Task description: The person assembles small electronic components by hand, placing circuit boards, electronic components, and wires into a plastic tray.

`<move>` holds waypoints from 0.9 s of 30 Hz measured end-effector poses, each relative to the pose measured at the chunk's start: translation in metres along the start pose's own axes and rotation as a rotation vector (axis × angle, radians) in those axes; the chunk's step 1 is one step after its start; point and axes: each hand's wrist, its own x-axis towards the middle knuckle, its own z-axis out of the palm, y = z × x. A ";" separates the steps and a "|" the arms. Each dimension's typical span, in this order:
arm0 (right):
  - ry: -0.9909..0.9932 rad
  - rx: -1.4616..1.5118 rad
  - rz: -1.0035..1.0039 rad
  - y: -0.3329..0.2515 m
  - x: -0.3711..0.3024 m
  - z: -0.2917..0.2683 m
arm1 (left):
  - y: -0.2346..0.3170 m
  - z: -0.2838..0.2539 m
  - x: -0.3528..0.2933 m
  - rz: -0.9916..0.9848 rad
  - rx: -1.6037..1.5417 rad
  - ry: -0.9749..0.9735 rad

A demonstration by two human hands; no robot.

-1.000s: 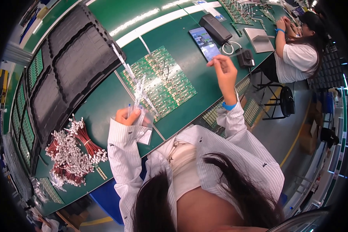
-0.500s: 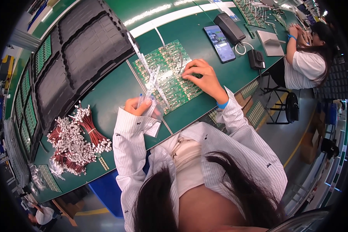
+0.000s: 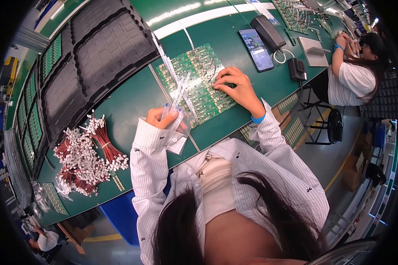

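Holding a clear plastic bag (image 3: pixel 178 142) and thin white strips (image 3: pixel 179 90) between thumb and curled fingers, the left hand (image 3: pixel 161 119) sits just beside the near-left edge of a green circuit board panel (image 3: pixel 204 98). The right hand (image 3: pixel 238 87) is over the panel's right side with thumb and fingertips drawn together; I cannot tell whether they pinch something tiny or touch the board. The panel lies flat on the green table (image 3: pixel 128 95), ahead of the left hand and partly beneath the right, with strips fanning across its left part. To the left of the left hand are heaped red-brown wire bundles (image 3: pixel 82 157) with white connectors. Beyond the right hand lies a phone (image 3: pixel 255 49), screen up, beside a black box (image 3: pixel 268 33). Beyond the left hand spreads a large black tray (image 3: pixel 99 48). Well past the right hand, a co-worker (image 3: pixel 353 79) sits at the table.
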 end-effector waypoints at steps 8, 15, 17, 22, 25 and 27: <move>0.015 -0.253 -0.171 -0.008 0.000 0.000 | 0.000 -0.001 0.000 -0.002 -0.007 -0.005; -0.081 -0.394 -0.236 -0.025 0.003 -0.003 | 0.002 -0.001 -0.001 -0.011 -0.004 -0.008; -0.090 -0.394 -0.236 -0.025 0.006 -0.005 | 0.002 -0.001 0.000 -0.015 -0.017 -0.011; -0.105 -0.467 -0.260 -0.024 0.007 -0.001 | 0.002 0.000 0.000 -0.013 -0.006 -0.010; -0.115 -0.511 -0.277 -0.024 0.007 0.000 | 0.001 0.000 -0.001 -0.018 -0.008 0.008; -0.097 -0.447 -0.269 -0.020 0.006 0.001 | 0.000 0.000 -0.001 -0.015 -0.015 0.002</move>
